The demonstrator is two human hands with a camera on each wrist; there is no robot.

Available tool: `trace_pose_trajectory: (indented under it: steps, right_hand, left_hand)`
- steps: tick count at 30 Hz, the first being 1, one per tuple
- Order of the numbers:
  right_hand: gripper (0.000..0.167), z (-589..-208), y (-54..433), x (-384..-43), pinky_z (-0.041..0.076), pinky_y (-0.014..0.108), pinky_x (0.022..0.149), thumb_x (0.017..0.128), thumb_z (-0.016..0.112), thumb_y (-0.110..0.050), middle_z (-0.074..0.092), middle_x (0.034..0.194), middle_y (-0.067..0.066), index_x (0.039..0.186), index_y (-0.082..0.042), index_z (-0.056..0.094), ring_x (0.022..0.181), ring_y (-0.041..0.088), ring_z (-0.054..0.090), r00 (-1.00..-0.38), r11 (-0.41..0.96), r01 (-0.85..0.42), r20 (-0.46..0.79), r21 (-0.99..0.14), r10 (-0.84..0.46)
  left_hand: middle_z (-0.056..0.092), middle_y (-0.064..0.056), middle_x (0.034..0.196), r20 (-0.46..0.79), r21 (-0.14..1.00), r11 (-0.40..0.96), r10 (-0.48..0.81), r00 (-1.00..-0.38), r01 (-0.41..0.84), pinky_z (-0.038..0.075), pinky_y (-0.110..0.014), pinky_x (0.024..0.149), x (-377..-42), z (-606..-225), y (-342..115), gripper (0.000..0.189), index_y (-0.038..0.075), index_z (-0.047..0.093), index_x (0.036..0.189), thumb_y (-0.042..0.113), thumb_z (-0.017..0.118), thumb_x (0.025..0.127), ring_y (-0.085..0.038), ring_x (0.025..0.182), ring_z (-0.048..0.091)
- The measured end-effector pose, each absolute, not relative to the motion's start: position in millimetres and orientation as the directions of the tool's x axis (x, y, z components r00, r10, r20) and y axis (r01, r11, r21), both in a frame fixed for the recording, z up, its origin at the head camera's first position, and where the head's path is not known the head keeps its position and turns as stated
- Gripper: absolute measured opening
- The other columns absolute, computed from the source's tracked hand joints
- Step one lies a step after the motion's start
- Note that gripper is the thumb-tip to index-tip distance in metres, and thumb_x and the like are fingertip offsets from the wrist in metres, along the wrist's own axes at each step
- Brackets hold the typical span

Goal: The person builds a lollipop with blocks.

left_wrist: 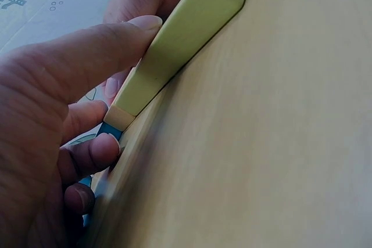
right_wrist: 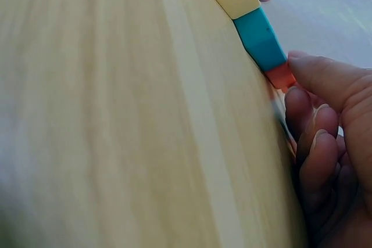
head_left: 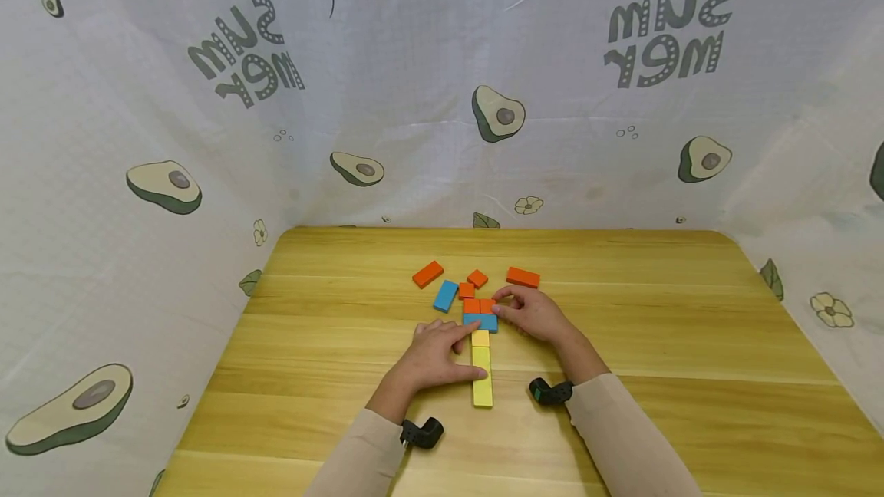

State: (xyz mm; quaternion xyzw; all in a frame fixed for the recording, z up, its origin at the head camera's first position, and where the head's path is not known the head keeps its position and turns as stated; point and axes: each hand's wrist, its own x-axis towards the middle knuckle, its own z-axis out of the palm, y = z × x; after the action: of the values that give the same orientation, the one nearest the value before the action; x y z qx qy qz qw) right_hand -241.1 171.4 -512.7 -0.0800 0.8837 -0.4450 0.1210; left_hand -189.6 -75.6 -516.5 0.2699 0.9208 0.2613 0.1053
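A long yellow block [head_left: 482, 390], a short yellow-orange block [head_left: 480, 339] and a crosswise blue block [head_left: 488, 323] lie end to end in a column. Two small orange blocks sit side by side against the blue block's far edge. My left hand [head_left: 433, 357] rests its thumb on the long yellow block and its index fingertip on the blue one, fingers spread. With thumb and fingers, my right hand [head_left: 532, 314] pinches the right-hand small orange block [head_left: 486, 305]. In the right wrist view, that orange block [right_wrist: 280, 76] meets the blue block's end beside my thumb.
Beyond the column are two small orange blocks, one of them a square [head_left: 466, 291], a loose blue block [head_left: 446, 296], and two longer orange blocks, at left [head_left: 428, 274] and right [head_left: 522, 277]. A printed cloth surrounds the wooden table [head_left: 311, 343] at back and sides.
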Motion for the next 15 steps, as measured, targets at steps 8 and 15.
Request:
trace_pose_trajectory:
  steps: [8,15]
  right_hand:
    - [0.025,-513.8,171.7,-241.2,0.045,0.03,0.055,0.102,0.071,-0.027,0.057,0.074,0.002,0.122,-0.013,0.072,0.054,0.018,0.052,-0.96,0.602,-0.04,-0.137,-0.797,-0.246]
    - [0.025,-515.1,172.0,-241.6,0.045,0.03,0.055,0.102,0.072,-0.028,0.057,0.075,0.002,0.122,-0.013,0.072,0.054,0.018,0.052,-0.961,0.609,-0.036,-0.139,-0.792,-0.238]
  left_hand:
    - [0.047,0.014,0.08,-0.052,0.541,0.716,0.552,-0.832,0.441,0.025,-0.035,0.084,-189.2,-515.9,-75.7,0.086,0.03,0.049,0.159,0.063,0.079,0.085,-0.007,0.077,0.038]
    - [0.047,0.013,0.08,-0.038,0.543,0.71,0.555,-0.831,0.449,0.025,-0.036,0.084,-189.6,-516.9,-75.9,0.086,0.029,0.05,0.159,0.062,0.079,0.085,-0.007,0.078,0.038]
